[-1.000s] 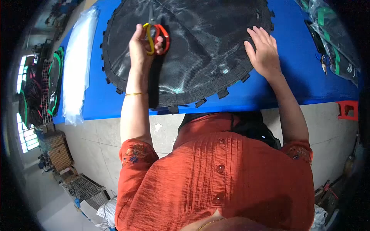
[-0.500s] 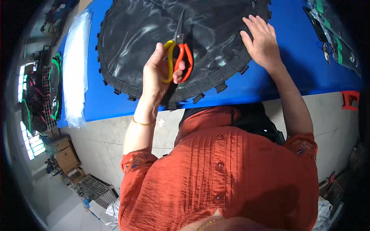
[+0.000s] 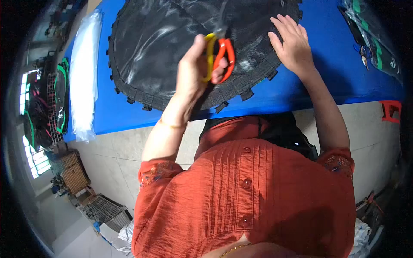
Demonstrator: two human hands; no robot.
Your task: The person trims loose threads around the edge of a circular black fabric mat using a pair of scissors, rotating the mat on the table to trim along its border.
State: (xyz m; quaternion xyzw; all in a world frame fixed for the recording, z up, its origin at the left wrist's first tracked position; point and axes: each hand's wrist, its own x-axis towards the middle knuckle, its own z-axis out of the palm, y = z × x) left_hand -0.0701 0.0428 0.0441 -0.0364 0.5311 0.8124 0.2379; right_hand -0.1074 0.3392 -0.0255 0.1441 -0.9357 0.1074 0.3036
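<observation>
A round black mesh piece (image 3: 159,56) with short tabs around its edge lies on the blue table (image 3: 344,88). Scissors (image 3: 229,53) with one yellow and one red-orange handle are held over the mesh, blades pointing away from me and blurred. They are in my left hand (image 3: 193,71), whose fingers pass around the handles. My right hand (image 3: 292,43) lies spread, palm down, on the right edge of the mesh, holding nothing.
Clear plastic bags (image 3: 84,73) lie at the table's left side. At the right are packaged black-and-green items (image 3: 376,47) and small snips (image 3: 364,56). A red stand (image 3: 390,112) is beyond the table's front edge, lower right.
My left hand has moved right and slightly away from me with the scissors. My right hand has stayed nearly in place on the mesh.
</observation>
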